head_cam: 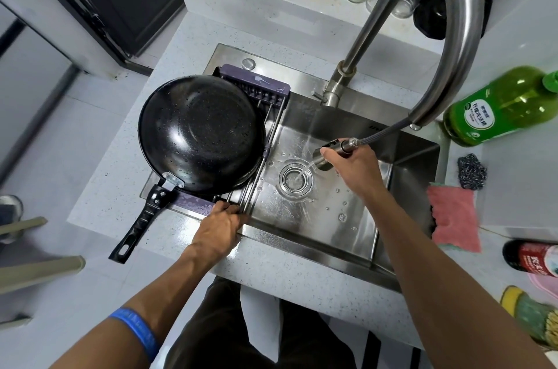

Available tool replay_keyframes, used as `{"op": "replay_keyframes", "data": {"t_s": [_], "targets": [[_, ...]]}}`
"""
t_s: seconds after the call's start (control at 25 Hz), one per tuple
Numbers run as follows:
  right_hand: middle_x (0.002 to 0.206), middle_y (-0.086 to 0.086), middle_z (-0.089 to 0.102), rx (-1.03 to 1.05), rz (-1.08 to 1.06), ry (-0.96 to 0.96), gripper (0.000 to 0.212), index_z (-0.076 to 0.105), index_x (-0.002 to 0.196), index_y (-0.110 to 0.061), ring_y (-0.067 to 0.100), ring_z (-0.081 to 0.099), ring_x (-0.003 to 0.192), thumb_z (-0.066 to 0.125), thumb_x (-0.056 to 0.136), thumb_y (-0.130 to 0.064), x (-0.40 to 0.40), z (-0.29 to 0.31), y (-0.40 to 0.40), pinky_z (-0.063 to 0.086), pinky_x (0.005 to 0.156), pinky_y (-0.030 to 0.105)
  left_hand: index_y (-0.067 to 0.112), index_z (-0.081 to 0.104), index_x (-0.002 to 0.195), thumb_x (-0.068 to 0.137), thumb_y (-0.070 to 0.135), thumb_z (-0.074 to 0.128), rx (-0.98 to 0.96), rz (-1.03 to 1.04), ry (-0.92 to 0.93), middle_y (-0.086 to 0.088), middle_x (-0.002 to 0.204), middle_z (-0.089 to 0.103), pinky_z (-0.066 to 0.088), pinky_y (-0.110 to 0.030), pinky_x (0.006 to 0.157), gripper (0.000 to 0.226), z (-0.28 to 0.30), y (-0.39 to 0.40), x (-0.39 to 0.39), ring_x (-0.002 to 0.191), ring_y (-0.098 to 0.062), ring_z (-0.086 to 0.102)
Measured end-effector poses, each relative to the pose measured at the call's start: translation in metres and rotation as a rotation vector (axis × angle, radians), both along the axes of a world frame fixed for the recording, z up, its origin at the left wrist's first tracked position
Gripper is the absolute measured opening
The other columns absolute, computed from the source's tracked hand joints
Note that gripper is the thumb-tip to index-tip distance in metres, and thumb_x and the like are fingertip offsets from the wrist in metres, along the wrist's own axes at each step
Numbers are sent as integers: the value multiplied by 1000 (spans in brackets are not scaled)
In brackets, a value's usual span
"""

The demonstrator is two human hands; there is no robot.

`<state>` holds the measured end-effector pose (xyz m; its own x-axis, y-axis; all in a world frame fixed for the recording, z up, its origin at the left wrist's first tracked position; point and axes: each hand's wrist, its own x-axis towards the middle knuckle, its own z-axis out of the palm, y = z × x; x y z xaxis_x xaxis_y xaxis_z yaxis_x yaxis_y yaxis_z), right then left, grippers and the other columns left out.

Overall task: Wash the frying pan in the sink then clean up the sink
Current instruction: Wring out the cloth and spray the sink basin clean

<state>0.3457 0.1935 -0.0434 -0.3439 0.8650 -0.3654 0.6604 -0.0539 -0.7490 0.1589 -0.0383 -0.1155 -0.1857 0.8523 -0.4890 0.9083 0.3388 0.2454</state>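
The right hand [351, 165] grips the metal spray head [333, 151] and sends water to the round drain [296, 177] of the steel sink [401, 187]. The left hand [222, 225] holds the front edge of the purple rack [256, 88]. The black frying pan [200, 133], wet with drops, rests on this rack at the sink's left edge, so the pan seems washed; the sink rinse seems in progress.

Chinese label text on the green bottle [501, 106], too blurred to read
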Motion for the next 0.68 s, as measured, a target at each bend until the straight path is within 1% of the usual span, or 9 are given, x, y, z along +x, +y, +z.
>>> {"op": "replay_keyframes", "data": {"t_s": [0.16,0.24,0.32,0.4,0.48,0.56,0.64,0.68], "targets": [[50,-21,61,-1,5,-14,21,72,70,-29,-8,55,50,72,88,-38,2,3,-1,41,64,23,34,62,124,92,22,53,-4,0,-2,8,127,59,47,-26,90,35,1,0,0,120,-20,40],[52,-20,63,12,-10,-22,23,71,66,-29,-7,57,52,72,88,-38,3,3,-2,43,65,25,34,62,123,93,22,52,0,9,-5,8,126,60,47,-26,90,34,0,0,0,120,-19,40],[56,-14,66,44,-54,-49,26,70,63,-29,-2,60,56,71,87,-40,6,1,-3,50,67,31,34,62,124,93,24,53,7,9,-4,9,126,59,46,-24,90,34,-1,0,0,120,-18,39],[60,-7,69,36,-72,-57,26,72,65,-25,6,63,60,71,85,-42,9,0,-3,54,68,36,33,61,125,94,25,53,10,7,1,8,128,59,45,-24,93,33,-1,0,1,121,-17,39],[64,-5,71,-19,-61,18,19,74,71,-27,6,61,57,72,85,-39,3,3,-5,50,63,34,32,61,125,94,25,53,15,-1,3,6,129,58,45,-24,94,32,-1,-1,0,122,-17,39],[68,-2,74,-86,-49,100,14,74,73,-33,10,60,59,73,86,-36,-10,10,-7,48,61,33,32,62,125,95,26,54,21,1,-3,7,129,58,45,-24,94,32,-2,-1,0,123,-18,39],[67,-6,74,-138,-53,148,13,72,75,-34,14,61,64,73,88,-34,-24,15,-7,52,64,36,32,63,124,94,27,54,18,20,-9,8,129,58,46,-25,93,31,-1,0,0,122,-17,38],[64,-11,73,-153,-58,166,11,71,77,-35,11,62,64,73,88,-33,-29,17,-7,53,67,33,33,63,123,94,28,54,16,27,-13,9,129,58,47,-25,93,30,-1,0,0,122,-17,38]]}}
